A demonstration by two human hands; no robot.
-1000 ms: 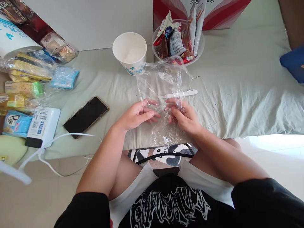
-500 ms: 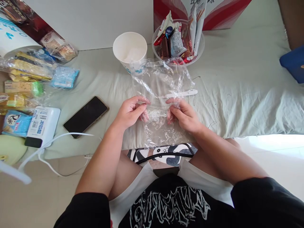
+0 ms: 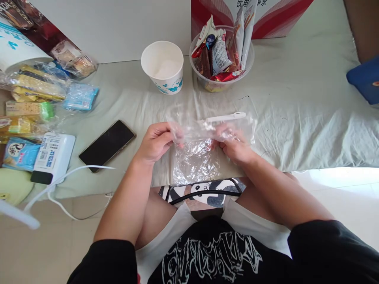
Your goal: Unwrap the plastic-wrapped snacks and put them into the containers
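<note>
Plastic bag [image 3: 197, 157] between both hands

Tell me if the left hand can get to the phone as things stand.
Probably yes. The phone lies bare on the sheet just left of the left hand, nothing between them, but that hand and the right hand both grip the clear plastic bag.

A single head-worn camera looks forward and steeply down from above the seated person's lap. The person's torso and thighs fill the bottom edge. The left hand [image 3: 155, 142] and right hand [image 3: 235, 148] sit near frame centre, at close range. The pale bed sheet [image 3: 296, 102] runs across the middle of the frame. The paper cup [image 3: 162, 66] and the clear snack bowl [image 3: 222, 55] mark the far side near the top edge. No second view is supplied, so no area is shared.
</note>
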